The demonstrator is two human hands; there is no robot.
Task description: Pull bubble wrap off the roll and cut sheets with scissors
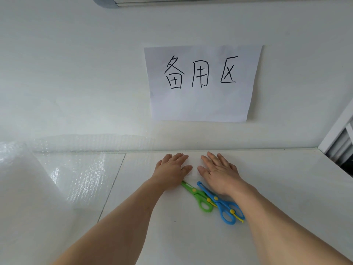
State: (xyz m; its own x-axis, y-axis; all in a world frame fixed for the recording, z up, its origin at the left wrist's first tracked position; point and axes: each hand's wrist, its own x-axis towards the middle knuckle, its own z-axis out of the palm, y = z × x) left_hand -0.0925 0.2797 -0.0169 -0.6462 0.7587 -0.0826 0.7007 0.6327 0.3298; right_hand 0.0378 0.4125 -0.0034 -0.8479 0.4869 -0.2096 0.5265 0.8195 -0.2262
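Observation:
My left hand (172,168) and my right hand (217,172) lie flat, palms down, side by side on the white table (277,188), fingers straight and pointing at the wall. Just behind the hands lie green scissors (198,197) and blue scissors (223,205), side by side, handles toward me; their tips are hidden under my wrists. A sheet of clear bubble wrap (80,169) spreads over the table's left part and runs up against the wall. At the far left the bubble wrap roll (13,169) is a pale bulk.
A paper sign (202,83) with handwritten characters hangs on the white wall above the table's back edge. A seam (112,186) runs through the tabletop left of my left arm. At the right edge stands a white window frame (338,134).

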